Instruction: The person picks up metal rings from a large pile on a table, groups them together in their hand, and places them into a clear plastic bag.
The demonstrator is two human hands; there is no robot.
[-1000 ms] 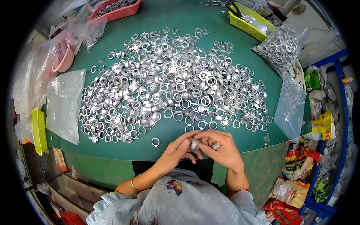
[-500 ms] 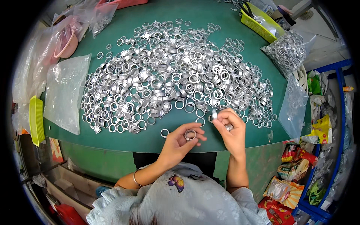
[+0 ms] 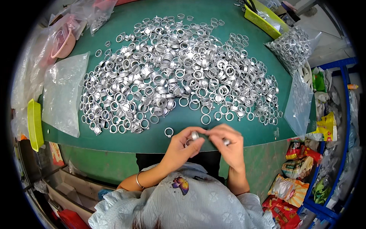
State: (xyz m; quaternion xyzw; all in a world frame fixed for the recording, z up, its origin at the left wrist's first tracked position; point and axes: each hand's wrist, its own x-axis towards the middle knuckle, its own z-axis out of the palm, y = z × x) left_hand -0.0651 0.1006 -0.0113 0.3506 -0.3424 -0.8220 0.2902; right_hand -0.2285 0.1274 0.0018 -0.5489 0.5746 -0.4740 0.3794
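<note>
A broad heap of small silvery metal rings point(image 3: 167, 72), many with a little tab, covers the green table. Close to the table's front edge, my left hand point(image 3: 180, 149) is closed round metal rings point(image 3: 195, 135); one shows at the thumb and part of another below it. My right hand point(image 3: 228, 147) touches or nearly touches the left fingertips, its own fingers blurred. A metal ring point(image 3: 226, 142) shows in its curled fingers; whether there are more is hidden. One loose ring point(image 3: 169, 132) lies just beyond my left hand.
A flat clear plastic bag point(image 3: 63, 95) lies at the left by a green basket point(image 3: 35, 125) and a pink basin point(image 3: 64, 44). To the right are a ring-filled bag point(image 3: 291, 49), another flat bag point(image 3: 299, 105) and a yellow-green basket point(image 3: 263, 21). A blue rack point(image 3: 345, 114) stands beyond.
My right hand has moved left and slightly down to my left hand. The ring at its fingertips is gone from there, and my left hand now shows a second ring.
</note>
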